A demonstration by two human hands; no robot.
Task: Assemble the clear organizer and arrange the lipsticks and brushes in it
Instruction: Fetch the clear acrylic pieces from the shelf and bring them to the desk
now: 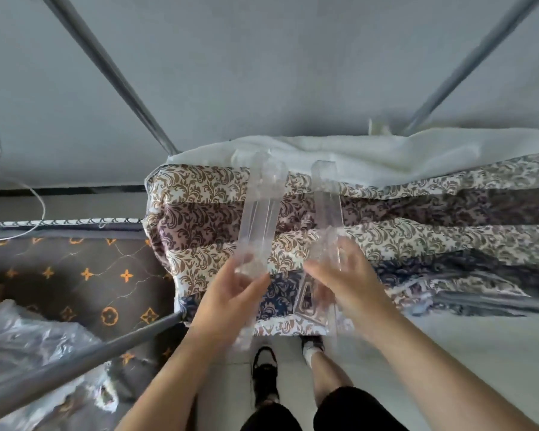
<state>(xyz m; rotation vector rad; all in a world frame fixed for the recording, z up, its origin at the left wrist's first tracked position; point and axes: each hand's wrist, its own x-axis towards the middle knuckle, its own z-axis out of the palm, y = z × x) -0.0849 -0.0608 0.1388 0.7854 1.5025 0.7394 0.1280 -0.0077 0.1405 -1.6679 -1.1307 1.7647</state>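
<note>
Left hand (231, 293) and right hand (346, 278) each gripping an apparently empty clear organizer piece (259, 213).

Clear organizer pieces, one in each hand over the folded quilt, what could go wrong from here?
The left hand and right hand each hold a long clear piece only at its near end, so the far ends could swing and knock together. They hang over a soft, uneven folded quilt; a dropped piece could slide off its edge to the floor. Being transparent and blurred, their joints may be misaligned.

Soft daylight, motion blur, fisheye edges
</note>
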